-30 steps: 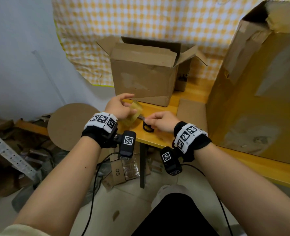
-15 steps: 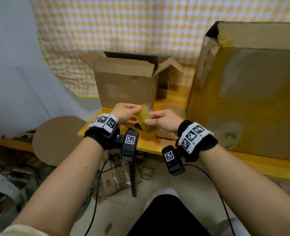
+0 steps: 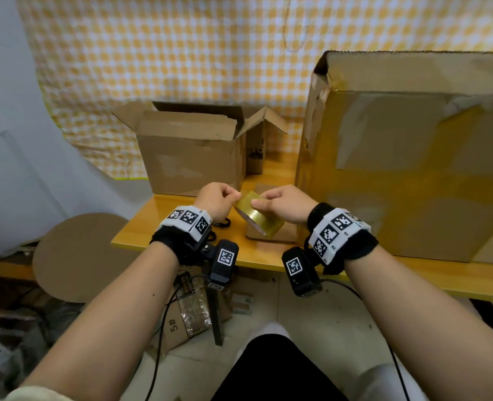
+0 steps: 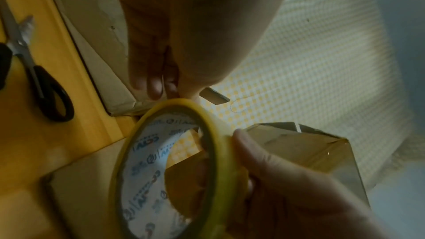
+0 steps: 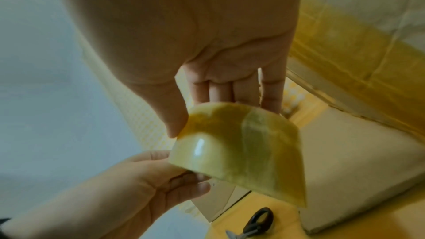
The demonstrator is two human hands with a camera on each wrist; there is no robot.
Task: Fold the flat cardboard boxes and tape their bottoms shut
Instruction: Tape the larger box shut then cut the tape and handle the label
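Note:
A yellowish roll of clear packing tape (image 3: pixel 258 218) (image 4: pixel 174 170) (image 5: pixel 241 148) is held just above the table's front edge. My right hand (image 3: pixel 257 202) (image 5: pixel 207 115) grips it, thumb on one rim and fingers behind. At the roll's left rim my left hand (image 3: pixel 236 195) (image 4: pixel 161 88) pinches with curled fingertips; whether it has a loose tape end is not visible. A big taped cardboard box (image 3: pixel 413 169) stands at the right. A smaller box (image 3: pixel 190 151) with open flaps stands behind the hands.
Black-handled scissors (image 4: pixel 34 64) (image 5: pixel 257 223) lie on the yellow table (image 3: pixel 141 227) beside my left wrist. A flat cardboard piece (image 3: pixel 271 240) lies under the roll. A round cardboard disc (image 3: pixel 74 256) and scraps are on the floor at the left.
My right hand left the scissors and took hold of the roll. Both hands lifted the roll a little and moved right, toward the big box.

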